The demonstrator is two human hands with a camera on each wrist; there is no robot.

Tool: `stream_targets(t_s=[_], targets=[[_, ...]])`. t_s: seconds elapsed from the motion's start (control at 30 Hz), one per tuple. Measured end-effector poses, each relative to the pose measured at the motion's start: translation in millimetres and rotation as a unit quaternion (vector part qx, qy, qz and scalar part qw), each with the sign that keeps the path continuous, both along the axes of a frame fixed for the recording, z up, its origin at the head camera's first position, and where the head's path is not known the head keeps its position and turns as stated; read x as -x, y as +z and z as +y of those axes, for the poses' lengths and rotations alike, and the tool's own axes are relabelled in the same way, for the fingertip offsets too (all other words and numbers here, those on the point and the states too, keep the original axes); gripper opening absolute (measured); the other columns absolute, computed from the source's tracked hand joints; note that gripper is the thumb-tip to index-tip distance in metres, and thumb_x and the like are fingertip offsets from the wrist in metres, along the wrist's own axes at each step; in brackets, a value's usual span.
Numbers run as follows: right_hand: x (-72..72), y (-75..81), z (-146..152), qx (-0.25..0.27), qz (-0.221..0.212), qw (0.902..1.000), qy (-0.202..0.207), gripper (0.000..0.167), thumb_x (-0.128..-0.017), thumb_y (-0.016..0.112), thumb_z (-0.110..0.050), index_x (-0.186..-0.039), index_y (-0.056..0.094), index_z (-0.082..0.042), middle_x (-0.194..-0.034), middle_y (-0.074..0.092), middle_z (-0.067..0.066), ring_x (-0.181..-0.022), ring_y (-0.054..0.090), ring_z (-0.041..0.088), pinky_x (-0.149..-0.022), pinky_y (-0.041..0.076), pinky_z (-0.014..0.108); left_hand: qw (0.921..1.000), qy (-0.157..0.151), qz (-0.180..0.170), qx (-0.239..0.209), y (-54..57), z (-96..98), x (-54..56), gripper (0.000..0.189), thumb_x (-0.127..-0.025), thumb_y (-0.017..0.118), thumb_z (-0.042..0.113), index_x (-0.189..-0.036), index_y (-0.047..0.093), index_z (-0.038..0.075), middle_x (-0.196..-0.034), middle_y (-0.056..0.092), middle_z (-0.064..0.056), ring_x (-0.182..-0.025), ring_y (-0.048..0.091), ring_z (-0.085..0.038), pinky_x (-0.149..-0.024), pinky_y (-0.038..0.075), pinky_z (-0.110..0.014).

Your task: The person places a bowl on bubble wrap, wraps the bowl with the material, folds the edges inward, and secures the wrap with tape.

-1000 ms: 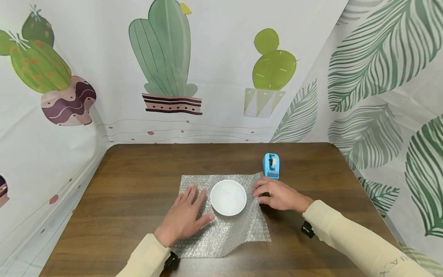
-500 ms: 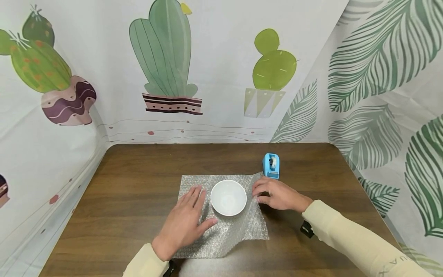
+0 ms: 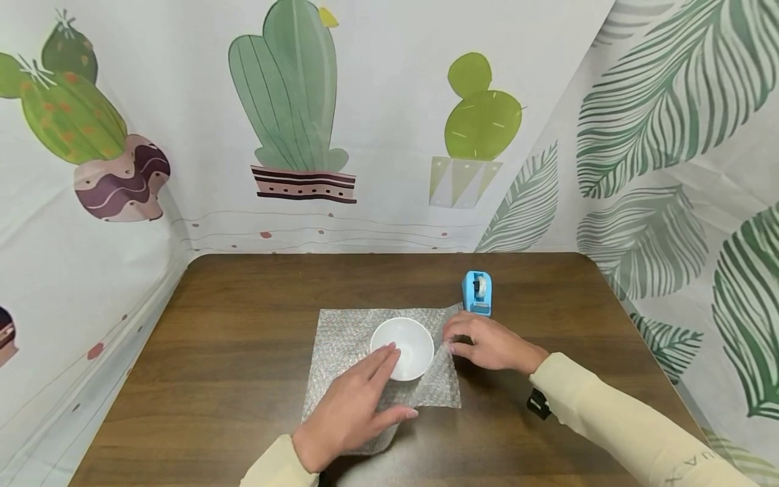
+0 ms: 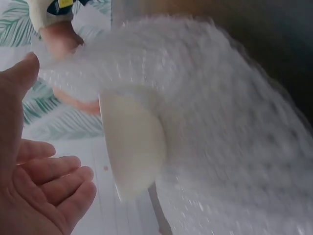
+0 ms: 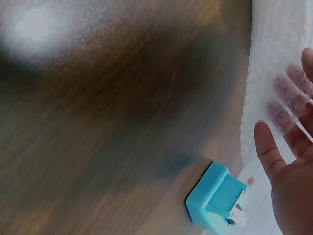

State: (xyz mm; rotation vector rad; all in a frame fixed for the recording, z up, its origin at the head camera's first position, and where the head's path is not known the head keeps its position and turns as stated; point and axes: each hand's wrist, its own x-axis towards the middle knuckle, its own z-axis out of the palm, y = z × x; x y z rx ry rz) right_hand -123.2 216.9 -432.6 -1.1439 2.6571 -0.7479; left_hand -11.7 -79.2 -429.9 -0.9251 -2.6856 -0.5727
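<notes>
A white bowl (image 3: 418, 346) stands on a sheet of clear bubble wrap (image 3: 341, 338) laid over the table. My left hand (image 3: 349, 409), fingers extended and thumb spread, hovers over the sheet's near left part, its fingertips overlapping the bowl's rim in the head view. The left wrist view shows that hand beside the bowl (image 4: 132, 147), with bubble wrap (image 4: 225, 122) rising around it. On the right, my right hand (image 3: 487, 341) pinches the sheet's edge; some of its fingers show through the bubble wrap (image 5: 271, 58) in the right wrist view.
A blue tape dispenser (image 3: 477, 294) stands just behind my right hand, near the sheet's far right corner. The brown wooden table (image 3: 243, 325) ends at a hanging cloth (image 3: 389, 135) printed with cacti and leaves.
My left hand has moved right and toward the bowl, off the sheet's left side. The near right corner of the bubble wrap has drawn inward and up. The right hand has stayed in place.
</notes>
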Motion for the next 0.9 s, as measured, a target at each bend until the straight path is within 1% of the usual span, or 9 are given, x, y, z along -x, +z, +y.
stream_targets(t_s=[0.1,0.27,0.33,0.43,0.53,0.63,0.7,0.77,0.9], targets=[[-0.4,-0.8,-1.5,0.003,-0.002,1.0000,-0.001,0.008,-0.099,0.072,-0.016,-0.099,0.076,-0.023,-0.109,0.072,-0.007,-0.107,0.065,0.012,-0.097,0.057,0.041,0.9998,-0.010,0.016,-0.010,1.2,9.1,-0.1,0.090,-0.088,0.074,0.063,-0.151,0.050,0.003,-0.148,0.061,-0.015,-0.134,0.064,-0.026,-0.107,0.055,-0.037],[0.0,-1.1,-3.0,0.010,0.002,0.9999,0.000,0.006,-0.101,0.069,-0.022,-0.099,0.075,-0.023,-0.108,0.071,-0.008,-0.105,0.064,0.010,-0.096,0.057,0.040,0.9995,-0.017,0.012,-0.026,5.9,22.5,0.6,0.090,-0.088,0.074,0.063,-0.151,0.050,0.005,-0.143,0.066,-0.010,-0.132,0.065,-0.020,-0.105,0.056,-0.034],[0.4,-1.2,-3.9,0.012,0.003,0.9999,-0.002,0.006,-0.101,0.069,-0.023,-0.099,0.074,-0.023,-0.106,0.070,-0.009,-0.104,0.064,0.009,-0.095,0.057,0.039,0.9994,-0.014,0.012,-0.030,7.6,27.4,1.8,0.085,-0.090,0.074,0.061,-0.150,0.052,0.005,-0.139,0.069,-0.008,-0.128,0.068,-0.018,-0.101,0.058,-0.034],[0.6,-1.8,-5.2,0.011,0.007,0.9999,-0.004,0.005,-0.101,0.070,-0.023,-0.100,0.074,-0.022,-0.107,0.071,-0.009,-0.104,0.065,0.009,-0.096,0.057,0.040,0.9991,-0.006,0.018,-0.037,9.6,33.6,5.5,0.070,-0.094,0.075,0.050,-0.146,0.057,0.007,-0.126,0.075,-0.006,-0.115,0.073,-0.015,-0.089,0.062,-0.033],[0.4,-1.9,-6.7,0.011,0.009,0.9999,-0.007,0.004,-0.100,0.071,-0.020,-0.102,0.074,-0.021,-0.108,0.072,-0.008,-0.107,0.066,0.011,-0.097,0.057,0.041,0.9981,0.003,0.024,-0.057,12.4,37.1,11.0,0.051,-0.095,0.076,0.034,-0.137,0.064,0.008,-0.111,0.079,-0.003,-0.098,0.076,-0.012,-0.079,0.063,-0.032],[-0.2,-1.5,-7.7,0.013,0.009,0.9998,-0.010,0.008,-0.098,0.073,-0.016,-0.104,0.073,-0.022,-0.108,0.072,-0.008,-0.108,0.066,0.012,-0.098,0.056,0.041,0.9959,0.009,0.015,-0.089,15.9,37.9,17.1,0.031,-0.094,0.076,0.021,-0.122,0.072,0.008,-0.098,0.080,0.000,-0.081,0.074,-0.006,-0.070,0.061,-0.027],[-0.7,-1.1,-8.1,0.016,0.007,0.9998,-0.011,0.010,-0.097,0.073,-0.014,-0.104,0.073,-0.022,-0.108,0.072,-0.008,-0.108,0.066,0.013,-0.098,0.056,0.041,0.9945,0.012,0.007,-0.103,18.1,37.4,21.0,0.018,-0.094,0.075,0.017,-0.111,0.076,0.009,-0.090,0.079,0.003,-0.071,0.068,-0.002,-0.064,0.056,-0.021],[-1.1,-1.0,-8.2,0.017,0.005,0.9998,-0.011,0.010,-0.097,0.073,-0.014,-0.104,0.073,-0.021,-0.107,0.072,-0.008,-0.107,0.066,0.012,-0.098,0.056,0.040,0.9936,0.018,-0.004,-0.112,19.7,36.2,24.3,0.009,-0.095,0.074,0.015,-0.102,0.078,0.011,-0.085,0.078,0.005,-0.066,0.062,0.002,-0.061,0.051,-0.016],[-1.0,-0.8,-7.4,0.026,0.001,0.9996,-0.011,0.007,-0.098,0.072,-0.013,-0.101,0.073,-0.020,-0.105,0.071,-0.008,-0.105,0.065,0.010,-0.096,0.056,0.039,0.9922,0.028,-0.029,-0.118,22.2,32.4,30.2,0.005,-0.095,0.074,0.013,-0.094,0.079,0.013,-0.079,0.075,0.006,-0.062,0.055,0.004,-0.060,0.046,-0.014]])
